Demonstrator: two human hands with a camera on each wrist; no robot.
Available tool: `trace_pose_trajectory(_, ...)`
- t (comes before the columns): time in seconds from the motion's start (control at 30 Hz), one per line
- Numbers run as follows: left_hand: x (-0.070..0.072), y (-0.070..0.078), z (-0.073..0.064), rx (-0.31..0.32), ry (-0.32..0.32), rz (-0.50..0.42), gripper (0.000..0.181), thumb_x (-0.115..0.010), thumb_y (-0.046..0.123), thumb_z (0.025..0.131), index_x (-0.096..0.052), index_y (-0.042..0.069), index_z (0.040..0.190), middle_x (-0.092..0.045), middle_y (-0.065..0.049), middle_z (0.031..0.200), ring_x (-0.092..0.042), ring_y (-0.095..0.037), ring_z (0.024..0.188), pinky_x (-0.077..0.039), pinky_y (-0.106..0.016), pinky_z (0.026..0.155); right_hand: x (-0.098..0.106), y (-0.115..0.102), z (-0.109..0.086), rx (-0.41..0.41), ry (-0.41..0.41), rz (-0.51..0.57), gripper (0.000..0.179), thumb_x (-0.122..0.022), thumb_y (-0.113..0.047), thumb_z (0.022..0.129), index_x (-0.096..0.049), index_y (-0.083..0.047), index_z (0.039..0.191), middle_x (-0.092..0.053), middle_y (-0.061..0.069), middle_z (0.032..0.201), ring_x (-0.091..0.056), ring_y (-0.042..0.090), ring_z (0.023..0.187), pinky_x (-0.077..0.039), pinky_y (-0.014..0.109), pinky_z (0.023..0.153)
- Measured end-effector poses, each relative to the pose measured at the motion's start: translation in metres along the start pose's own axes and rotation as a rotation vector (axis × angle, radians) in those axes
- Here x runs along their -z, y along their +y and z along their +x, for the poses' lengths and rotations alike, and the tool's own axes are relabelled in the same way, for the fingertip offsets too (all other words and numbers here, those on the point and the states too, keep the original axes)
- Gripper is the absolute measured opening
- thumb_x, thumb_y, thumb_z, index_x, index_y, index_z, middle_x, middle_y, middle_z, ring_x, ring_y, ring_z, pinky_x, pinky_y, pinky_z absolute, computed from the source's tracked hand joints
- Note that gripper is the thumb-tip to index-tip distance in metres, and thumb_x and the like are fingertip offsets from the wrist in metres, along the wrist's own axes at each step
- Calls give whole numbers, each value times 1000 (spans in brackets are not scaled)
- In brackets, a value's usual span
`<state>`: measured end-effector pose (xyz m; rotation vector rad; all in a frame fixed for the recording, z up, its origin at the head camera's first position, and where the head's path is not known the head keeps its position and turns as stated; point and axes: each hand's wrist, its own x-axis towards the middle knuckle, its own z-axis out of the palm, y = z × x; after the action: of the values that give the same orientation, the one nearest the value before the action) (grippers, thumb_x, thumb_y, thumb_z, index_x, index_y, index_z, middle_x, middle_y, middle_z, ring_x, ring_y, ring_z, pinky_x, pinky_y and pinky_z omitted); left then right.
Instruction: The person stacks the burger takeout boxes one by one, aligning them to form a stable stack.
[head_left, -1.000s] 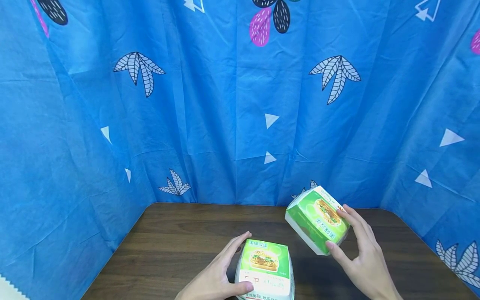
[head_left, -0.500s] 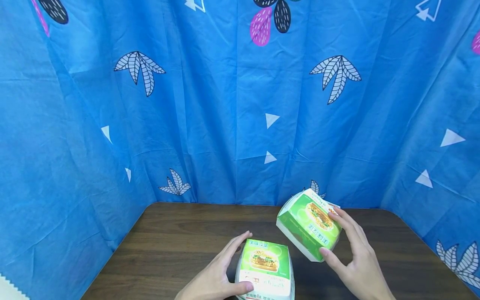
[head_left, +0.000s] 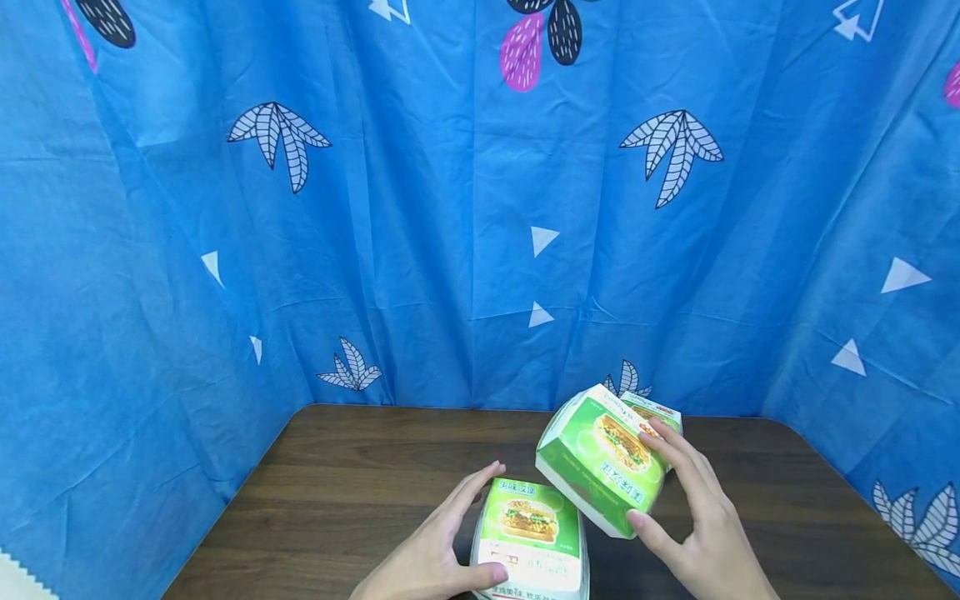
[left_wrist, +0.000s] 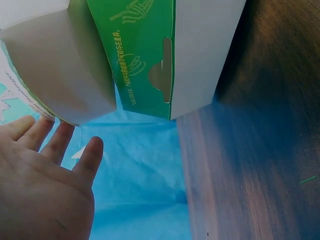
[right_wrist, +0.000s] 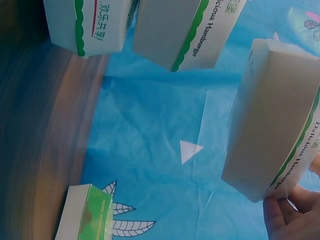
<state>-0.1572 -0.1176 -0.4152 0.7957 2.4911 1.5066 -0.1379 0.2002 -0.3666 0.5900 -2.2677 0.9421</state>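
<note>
Around the near-left side of a green and white burger box [head_left: 528, 521], my left hand [head_left: 435, 542] grips with the thumb on the near face and fingers along the left side. That box rests on a second burger box [left_wrist: 140, 65], visible under it in the wrist views and standing on the table. My right hand [head_left: 705, 517] holds another burger box [head_left: 600, 458], tilted in the air, between thumb and fingers. This raised box is right of and slightly behind the stack, apart from it in the right wrist view. Its underside faces that camera.
Another burger box [head_left: 666, 414] stands on the dark wooden table [head_left: 360, 467] at the back right, partly hidden behind the raised box. A blue patterned curtain [head_left: 420, 250] encloses the table's back and sides.
My right hand has moved left and slightly toward me with its burger box, nearing the stack. The box at the back right has come into view behind it. My left hand is still.
</note>
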Motion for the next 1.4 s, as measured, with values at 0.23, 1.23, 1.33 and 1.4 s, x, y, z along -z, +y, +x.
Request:
trace_pose_trajectory(0.23,0,0,0,4,-2,-10,91,-75,40,80,-18,45,150,-27,20,152,-34,-14,134,-35,-55,105,-4,-7,-2,18,-26,-13,84,-81,-15,72,-41,-20,145,-34,4,153,-26,4,138,-21,5,95)
trace_pose_trajectory(1.23,-1,-2,-1,-13,20,12,98,-78,41,77,-14,42,151,-26,20,152,-36,-11,133,-37,-51,105,-20,-18,-7,190,-116,49,85,-81,-21,69,-42,-15,144,-34,6,153,-32,11,135,-23,6,98)
trace_pose_trajectory(1.33,-2,-2,-1,-13,23,5,102,-80,40,76,-12,40,152,-25,20,153,-36,-10,134,-37,-47,106,-21,-19,-8,194,-127,54,84,-81,-20,70,-42,-14,144,-34,7,153,-33,10,136,-24,6,98)
trace_pose_trajectory(1.4,-2,-3,-1,-22,27,8,103,-80,40,75,-11,40,152,-26,20,153,-37,-10,133,-37,-45,106,-22,-19,-8,191,-136,65,82,-79,-18,72,-41,-14,144,-34,6,153,-33,10,136,-25,6,98)
